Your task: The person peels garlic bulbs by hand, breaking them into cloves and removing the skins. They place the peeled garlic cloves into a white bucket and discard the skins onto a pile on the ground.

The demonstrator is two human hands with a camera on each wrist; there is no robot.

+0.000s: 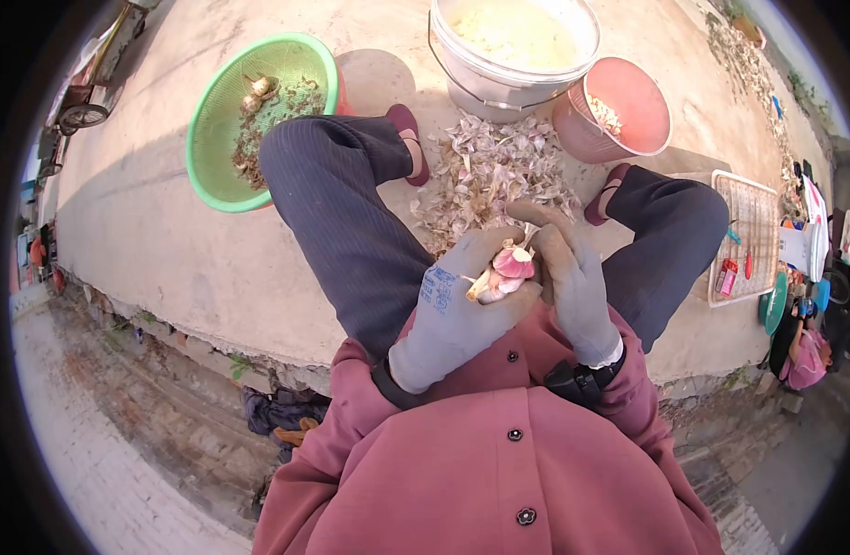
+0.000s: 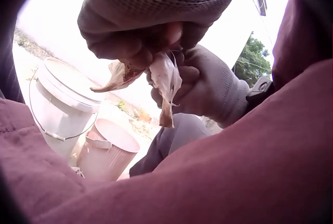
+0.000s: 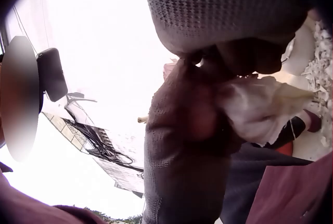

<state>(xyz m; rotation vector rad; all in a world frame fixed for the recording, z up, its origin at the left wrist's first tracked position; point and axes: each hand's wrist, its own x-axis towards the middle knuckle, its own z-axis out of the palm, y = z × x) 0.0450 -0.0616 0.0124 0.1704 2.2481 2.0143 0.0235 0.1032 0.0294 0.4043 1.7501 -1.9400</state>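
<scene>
Both hands wear grey gloves and meet in front of the body in the head view. The left hand [image 1: 466, 305] curls round pink and white garlic cloves [image 1: 513, 264] with papery skin. The right hand [image 1: 577, 287] is at their right side, its fingers bent and pinching at the garlic's skin. In the left wrist view torn garlic skin [image 2: 165, 78] hangs below the fingers of the left hand [image 2: 151, 10]. The right wrist view shows loose skin [image 3: 260, 109] beneath the right hand [image 3: 229, 15]; its fingertips are in shadow.
A heap of garlic skins [image 1: 494, 176] lies between the feet. Beyond stand a white bucket [image 1: 499, 97] and a pink bucket [image 1: 647, 116] with cloves. A green basket [image 1: 203, 139] is at left, a wire rack [image 1: 767, 208] at right.
</scene>
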